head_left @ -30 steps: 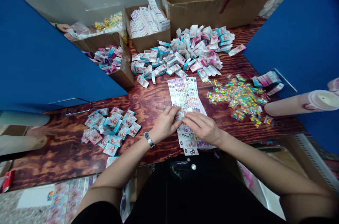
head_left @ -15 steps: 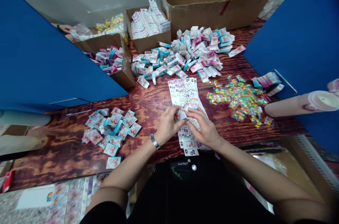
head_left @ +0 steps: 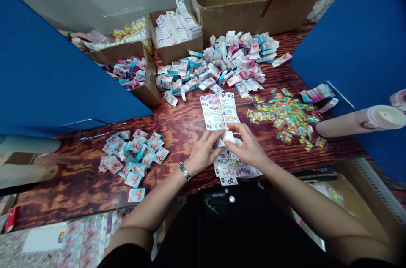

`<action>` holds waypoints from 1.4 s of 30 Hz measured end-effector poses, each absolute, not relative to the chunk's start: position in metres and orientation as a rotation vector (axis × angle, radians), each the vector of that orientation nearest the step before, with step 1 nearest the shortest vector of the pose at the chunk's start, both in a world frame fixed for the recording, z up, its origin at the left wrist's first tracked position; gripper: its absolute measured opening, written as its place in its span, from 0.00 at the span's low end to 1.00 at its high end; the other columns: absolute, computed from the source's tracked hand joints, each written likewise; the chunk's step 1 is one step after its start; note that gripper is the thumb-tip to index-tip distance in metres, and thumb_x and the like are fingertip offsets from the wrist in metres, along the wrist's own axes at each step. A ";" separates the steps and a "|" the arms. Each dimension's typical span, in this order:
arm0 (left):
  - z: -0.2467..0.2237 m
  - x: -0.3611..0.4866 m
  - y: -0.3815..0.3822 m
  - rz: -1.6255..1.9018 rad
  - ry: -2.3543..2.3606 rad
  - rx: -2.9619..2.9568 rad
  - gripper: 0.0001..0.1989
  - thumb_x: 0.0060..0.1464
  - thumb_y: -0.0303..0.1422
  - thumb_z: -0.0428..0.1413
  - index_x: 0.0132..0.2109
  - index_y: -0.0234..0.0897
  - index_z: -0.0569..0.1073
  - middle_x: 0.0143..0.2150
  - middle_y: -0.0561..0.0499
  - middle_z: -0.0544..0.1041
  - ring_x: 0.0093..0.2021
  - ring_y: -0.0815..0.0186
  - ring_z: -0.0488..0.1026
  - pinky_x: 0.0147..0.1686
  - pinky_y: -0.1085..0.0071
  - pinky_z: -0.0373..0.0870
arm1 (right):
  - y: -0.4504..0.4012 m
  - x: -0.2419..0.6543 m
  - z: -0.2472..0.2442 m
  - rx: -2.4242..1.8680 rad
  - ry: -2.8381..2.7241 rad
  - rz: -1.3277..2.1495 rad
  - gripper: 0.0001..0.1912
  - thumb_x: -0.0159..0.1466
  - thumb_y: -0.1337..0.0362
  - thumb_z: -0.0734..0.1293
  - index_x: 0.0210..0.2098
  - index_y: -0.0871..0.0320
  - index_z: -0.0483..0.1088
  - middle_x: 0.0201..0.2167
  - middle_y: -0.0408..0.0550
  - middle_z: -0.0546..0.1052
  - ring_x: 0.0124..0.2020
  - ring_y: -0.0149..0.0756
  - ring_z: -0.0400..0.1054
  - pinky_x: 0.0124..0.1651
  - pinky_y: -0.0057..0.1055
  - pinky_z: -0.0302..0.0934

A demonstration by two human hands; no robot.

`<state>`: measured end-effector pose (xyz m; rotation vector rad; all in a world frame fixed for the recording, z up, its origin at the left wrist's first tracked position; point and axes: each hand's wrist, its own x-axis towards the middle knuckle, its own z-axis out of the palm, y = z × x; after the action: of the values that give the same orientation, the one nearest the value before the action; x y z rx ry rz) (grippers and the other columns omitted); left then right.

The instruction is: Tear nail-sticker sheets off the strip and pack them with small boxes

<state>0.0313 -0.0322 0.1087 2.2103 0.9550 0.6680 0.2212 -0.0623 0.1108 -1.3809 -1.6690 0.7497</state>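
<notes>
Between my two hands is a small white box [head_left: 229, 136], its end facing up. My left hand [head_left: 204, 149] wraps its fingers round the box's left side, and a metal watch is on that wrist. My right hand [head_left: 249, 145] grips the box's right side with thumb and fingers. Beneath both hands lie long printed sticker sheets [head_left: 213, 111], partly hidden by them. A pile of small closed boxes [head_left: 136, 145] with a red hand print is to the left. Small bags of colourful pieces [head_left: 285, 113] form a heap to the right.
Many open-ended boxes [head_left: 218, 65] are heaped at the back of the wooden table [head_left: 180, 120]. Behind them stand a large carton [head_left: 253, 14] and a smaller carton of sheets [head_left: 179, 52]. Blue panels [head_left: 63, 69] flank both sides. A pinkish tube [head_left: 355, 124] lies at the right.
The small box has turned between my hands, now showing a white face. My right fingers have shifted round it, and the sheets under my right hand have spread rightward.
</notes>
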 end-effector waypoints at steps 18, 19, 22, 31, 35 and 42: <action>0.102 0.040 -0.045 0.732 1.260 2.398 0.27 0.59 0.29 0.52 0.63 0.41 0.56 0.52 0.44 0.68 0.50 0.61 0.71 0.45 0.67 0.74 | -0.062 0.195 0.113 -1.353 -1.166 1.053 0.10 0.60 0.59 0.69 0.39 0.57 0.73 0.34 0.46 0.77 0.35 0.35 0.72 0.39 0.33 0.69; 0.100 0.040 -0.046 0.734 1.270 2.409 0.29 0.59 0.29 0.52 0.65 0.41 0.54 0.52 0.44 0.68 0.50 0.61 0.71 0.45 0.66 0.74 | -0.061 0.195 0.112 -1.376 -1.193 1.021 0.10 0.60 0.59 0.69 0.39 0.57 0.74 0.34 0.46 0.77 0.35 0.35 0.72 0.40 0.33 0.69; 0.097 0.040 -0.046 0.747 1.299 2.445 0.32 0.59 0.30 0.51 0.68 0.41 0.49 0.53 0.43 0.67 0.50 0.60 0.71 0.46 0.66 0.74 | -0.064 0.193 0.114 -1.445 -1.326 0.841 0.07 0.62 0.62 0.67 0.39 0.56 0.75 0.36 0.48 0.77 0.37 0.36 0.73 0.42 0.34 0.69; 0.099 0.041 -0.046 0.605 1.439 2.446 0.36 0.59 0.29 0.48 0.71 0.40 0.43 0.52 0.41 0.66 0.48 0.59 0.71 0.43 0.67 0.73 | -0.086 0.177 0.105 -1.203 -1.825 0.202 0.28 0.64 0.76 0.60 0.63 0.59 0.59 0.54 0.56 0.73 0.57 0.42 0.65 0.58 0.43 0.63; 0.099 0.030 -0.048 0.464 1.437 2.409 0.33 0.60 0.31 0.48 0.70 0.39 0.47 0.52 0.42 0.67 0.48 0.60 0.72 0.44 0.67 0.73 | -0.086 0.184 0.098 -1.198 -1.886 0.351 0.26 0.66 0.71 0.60 0.64 0.58 0.58 0.54 0.55 0.73 0.55 0.41 0.67 0.56 0.41 0.65; 0.114 -0.049 -0.038 -0.037 1.827 2.503 0.30 0.62 0.40 0.49 0.68 0.40 0.55 0.53 0.36 0.68 0.48 0.49 0.71 0.39 0.59 0.73 | -0.037 0.237 0.081 -1.368 -2.309 0.364 0.22 0.69 0.60 0.58 0.62 0.57 0.61 0.59 0.53 0.69 0.60 0.44 0.62 0.61 0.46 0.58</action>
<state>-0.0487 -0.0380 0.1135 2.5032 1.8272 -0.0373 0.2369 -0.0368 0.0814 -1.3682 -2.3088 0.3644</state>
